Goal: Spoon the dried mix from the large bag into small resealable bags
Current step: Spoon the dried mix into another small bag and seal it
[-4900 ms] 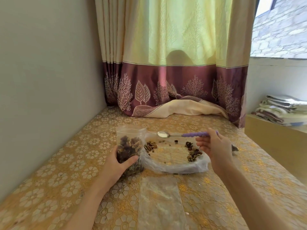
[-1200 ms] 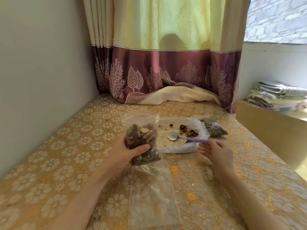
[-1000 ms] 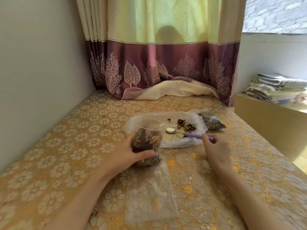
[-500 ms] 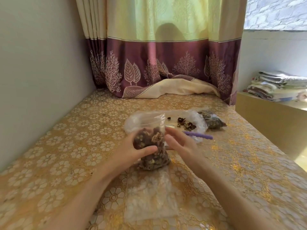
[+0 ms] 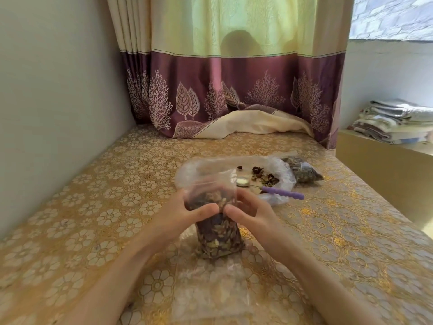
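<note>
Standing upright on the cloth (image 5: pixel 98 207), the small bag (image 5: pixel 216 227) is packed with dried mix, its long axis vertical and its open mouth pointing up, tipped slightly away from the camera. It sits at the centre of the view, its base on the near edge of an empty bag (image 5: pixel 210 299) lying flat in front of the person.

The left hand (image 5: pixel 187 213) grips the bag from the left, thumb across its front and fingers curled behind. The right hand (image 5: pixel 251 213) meets it from the right, thumb touching the front beside the left thumb; its fingers are half curled by the bag's side, and whether they actually press the plastic I cannot tell.

Filling looks finished for this bag, so the step in hand is most likely closing it. The next move would call for both hands to slide up to the clear top strip, squeeze the air out above the mix and pinch the seal along its length, keeping the bag upright so nothing spills.

Just behind lies the large bag (image 5: pixel 187 172), spread open and nearly spent, with only a scatter of mix (image 5: pixel 264 177) left. The spoon (image 5: pixel 269 189) rests in it, bowl left, purple handle pointing right over the rim. Beyond it, to the right, a filled bag (image 5: pixel 302 173) lies on its side.
</note>
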`<state>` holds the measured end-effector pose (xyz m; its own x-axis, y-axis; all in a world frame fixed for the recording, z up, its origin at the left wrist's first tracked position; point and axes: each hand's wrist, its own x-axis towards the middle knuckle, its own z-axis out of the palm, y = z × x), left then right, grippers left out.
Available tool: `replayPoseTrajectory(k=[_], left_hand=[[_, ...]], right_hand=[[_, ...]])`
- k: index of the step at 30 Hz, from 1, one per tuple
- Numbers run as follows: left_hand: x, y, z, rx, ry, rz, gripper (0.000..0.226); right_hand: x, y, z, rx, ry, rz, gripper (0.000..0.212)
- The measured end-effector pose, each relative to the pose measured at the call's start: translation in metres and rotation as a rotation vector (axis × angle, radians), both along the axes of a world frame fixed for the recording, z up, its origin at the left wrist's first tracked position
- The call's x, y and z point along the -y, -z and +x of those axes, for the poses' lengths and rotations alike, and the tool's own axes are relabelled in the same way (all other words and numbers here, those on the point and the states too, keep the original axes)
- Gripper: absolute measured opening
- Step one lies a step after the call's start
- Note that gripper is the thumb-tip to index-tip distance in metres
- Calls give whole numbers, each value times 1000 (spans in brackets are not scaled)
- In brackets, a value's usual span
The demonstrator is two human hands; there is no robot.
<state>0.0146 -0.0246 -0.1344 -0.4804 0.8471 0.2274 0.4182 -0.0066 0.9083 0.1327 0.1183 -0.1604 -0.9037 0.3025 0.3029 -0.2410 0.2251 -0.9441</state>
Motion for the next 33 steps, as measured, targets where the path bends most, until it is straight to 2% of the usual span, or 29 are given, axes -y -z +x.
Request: replayPoseTrajectory(k=[3, 6, 8, 11, 13, 16, 21, 25, 33], left_hand=[[0, -5, 4, 110, -6, 115, 45], [-1, -8, 7, 141, -66, 221, 33], [-1, -13, 9, 127, -71, 284, 28], [1, -20, 9, 175, -49, 341, 29], [3, -20, 7, 252, -26, 304, 32], [6, -18, 3, 297, -40, 246, 28], [8, -17, -4, 299, -92, 234, 20], [8, -17, -4, 296, -95, 225, 24], [11, -17, -12, 408, -114, 216, 17]], right_hand=[[3, -9, -4, -70, -24, -122, 28], [8, -14, -6, -167, 55, -87, 14], [10, -18, -6, -236, 79, -99, 20], [11, -23, -4, -310, 128, -144, 15], [11, -23, -3, -302, 175, -174, 11], [5, -23, 0, -256, 230, -232, 19], [-4, -26, 8, -172, 206, -305, 17], [-6, -29, 11, -112, 183, -360, 18], [-6, -32, 13, -106, 195, -337, 20]])
